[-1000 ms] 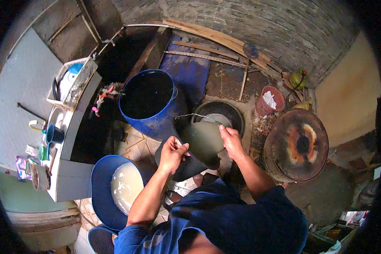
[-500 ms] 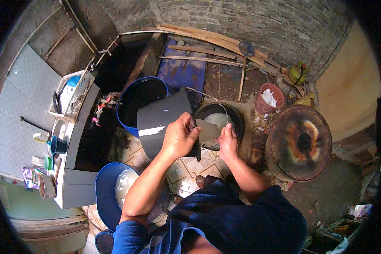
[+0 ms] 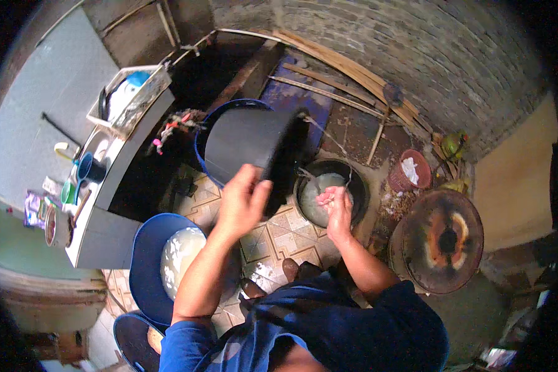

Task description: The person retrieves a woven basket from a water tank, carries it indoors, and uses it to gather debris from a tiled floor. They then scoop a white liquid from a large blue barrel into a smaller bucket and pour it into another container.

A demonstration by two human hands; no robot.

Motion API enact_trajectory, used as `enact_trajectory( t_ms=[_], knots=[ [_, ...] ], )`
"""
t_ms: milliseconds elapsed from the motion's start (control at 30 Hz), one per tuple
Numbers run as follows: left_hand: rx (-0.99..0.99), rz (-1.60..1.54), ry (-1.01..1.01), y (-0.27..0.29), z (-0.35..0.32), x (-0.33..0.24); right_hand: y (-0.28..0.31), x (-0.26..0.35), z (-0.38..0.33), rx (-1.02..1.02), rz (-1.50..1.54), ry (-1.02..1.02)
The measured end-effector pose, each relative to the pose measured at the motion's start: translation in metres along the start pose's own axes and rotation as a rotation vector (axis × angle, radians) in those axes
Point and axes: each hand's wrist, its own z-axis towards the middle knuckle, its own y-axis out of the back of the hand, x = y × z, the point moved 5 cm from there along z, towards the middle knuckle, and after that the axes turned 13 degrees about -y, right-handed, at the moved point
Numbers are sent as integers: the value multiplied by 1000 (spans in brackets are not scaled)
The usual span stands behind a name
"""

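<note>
My left hand (image 3: 245, 201) grips the rim of a large black bucket (image 3: 239, 142), which is tipped on its side with its mouth toward the right. A wire handle hangs from its far rim. Below and to the right stands a dark round tub (image 3: 364, 192) with cloudy whitish liquid (image 3: 313, 201) in it. A thin streak of liquid falls between the bucket's mouth and the tub. Over the tub, my right hand (image 3: 336, 214) has its fingers bunched together; whether anything is in them is hidden.
A blue tub (image 3: 146, 248) of whitish liquid stands at my left, and another blue tub (image 3: 199, 146) is behind the black bucket. On the right are a rusty drum (image 3: 409, 248) and a pink basket (image 3: 406, 180). A tiled counter (image 3: 127, 161) runs along the left; wooden planks (image 3: 335, 62) lie at the back wall.
The broad pour of cloudy liquid has thinned to a streak. My left hand and the bucket's mouth have drawn away from the tub. My right hand's fingers have bunched. The whole view has shifted.
</note>
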Motion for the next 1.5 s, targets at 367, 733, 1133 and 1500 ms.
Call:
enact_trajectory(
  t_ms=[367,733,1133,1500],
  knots=[
    [-880,-856,533,176,-292,118,-186,-112,-34,570,-341,-737],
    [-1302,372,1652,195,-720,173,-404,-352,-109,841,-1111,-341],
    [-1393,692,1902,177,-785,249,-432,-606,-126,727,-1862,25],
    [-1368,775,1869,177,-785,248,-391,-701,-117,402,-2143,158]
  ],
)
